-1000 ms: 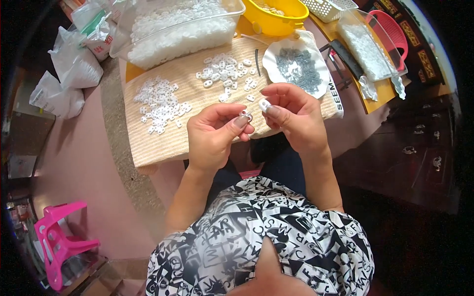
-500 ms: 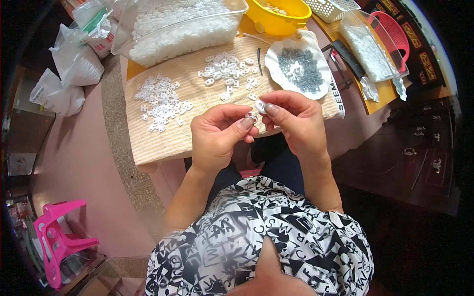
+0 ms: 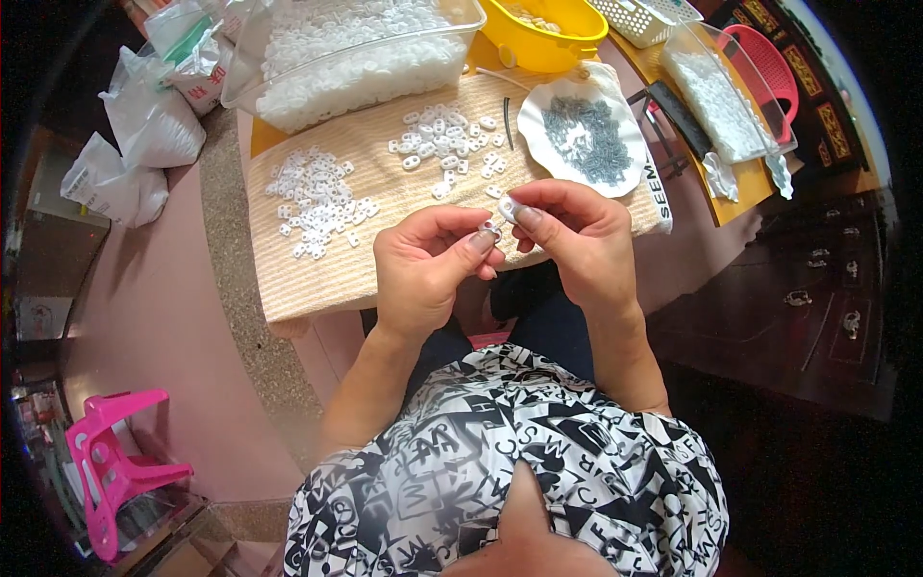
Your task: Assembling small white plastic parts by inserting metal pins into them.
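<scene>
Head view, looking down past a person's own forearms: both hands meet over the near edge of a desk [image 3: 266, 140] covered by a striped cloth [image 3: 389, 192]. The left hand [image 3: 420, 264] pinches a small white piece [image 3: 493, 229] between thumb and fingers, which hide most of it. The right hand [image 3: 588, 236] grips a white oval piece [image 3: 507, 207] by thumb and forefinger, its holed end left exposed; such tiny parts probably suit fingertips better than a full fist. The two pieces are very near each other (whether they touch, I cannot tell). Beyond the left hand and to its left lies a spread heap of white pieces [image 3: 317, 207]; straight ahead of both hands is a looser cluster of ovals [image 3: 442, 137], presumably kept apart for easy picking. Beyond the right hand, a white dish [image 3: 529, 130] holds small dark grey parts [image 3: 608, 152], likely so they do not scatter. A black strip [image 3: 508, 125] lies just left of the dish. Farthest from the hands stand a clear tub [image 3: 469, 50] and a yellow basin [image 3: 538, 56].
</scene>
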`<state>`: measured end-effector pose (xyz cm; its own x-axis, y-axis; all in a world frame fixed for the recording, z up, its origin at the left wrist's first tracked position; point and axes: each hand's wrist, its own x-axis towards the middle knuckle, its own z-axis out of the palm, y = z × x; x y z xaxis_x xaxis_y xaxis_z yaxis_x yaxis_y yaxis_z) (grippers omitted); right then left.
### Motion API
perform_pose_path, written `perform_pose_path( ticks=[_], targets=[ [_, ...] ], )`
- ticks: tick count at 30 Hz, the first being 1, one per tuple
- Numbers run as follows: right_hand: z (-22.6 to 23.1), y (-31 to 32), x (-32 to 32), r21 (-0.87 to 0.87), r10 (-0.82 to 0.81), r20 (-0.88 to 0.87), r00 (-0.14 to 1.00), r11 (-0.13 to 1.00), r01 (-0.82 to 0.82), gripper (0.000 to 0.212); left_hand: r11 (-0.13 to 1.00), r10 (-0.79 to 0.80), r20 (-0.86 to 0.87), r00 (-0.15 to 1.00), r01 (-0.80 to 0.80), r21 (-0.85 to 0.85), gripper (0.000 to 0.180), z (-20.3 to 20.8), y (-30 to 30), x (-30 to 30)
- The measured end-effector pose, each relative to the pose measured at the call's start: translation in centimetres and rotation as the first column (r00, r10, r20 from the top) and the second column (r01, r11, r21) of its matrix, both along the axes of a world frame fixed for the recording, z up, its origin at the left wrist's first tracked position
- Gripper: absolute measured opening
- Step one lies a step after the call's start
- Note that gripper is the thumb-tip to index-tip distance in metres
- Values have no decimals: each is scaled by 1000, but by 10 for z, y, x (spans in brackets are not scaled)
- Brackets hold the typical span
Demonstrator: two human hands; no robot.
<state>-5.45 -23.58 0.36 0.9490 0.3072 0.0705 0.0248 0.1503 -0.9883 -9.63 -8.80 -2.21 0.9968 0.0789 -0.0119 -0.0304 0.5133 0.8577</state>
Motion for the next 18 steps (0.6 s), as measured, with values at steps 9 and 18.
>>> perform_pose_path(
  ticks=[9, 18],
  targets=[
    [-2, 1, 1, 44, 6, -35, 999, 999, -5, 16, 1000, 13, -14, 1000, -13, 12, 15, 0, -1, 0],
    [-1, 6, 0, 195, 28, -158, 987, 981, 3, 16, 1000, 13, -6, 1000, -14, -22, 14, 4, 1, 0]
  ],
)
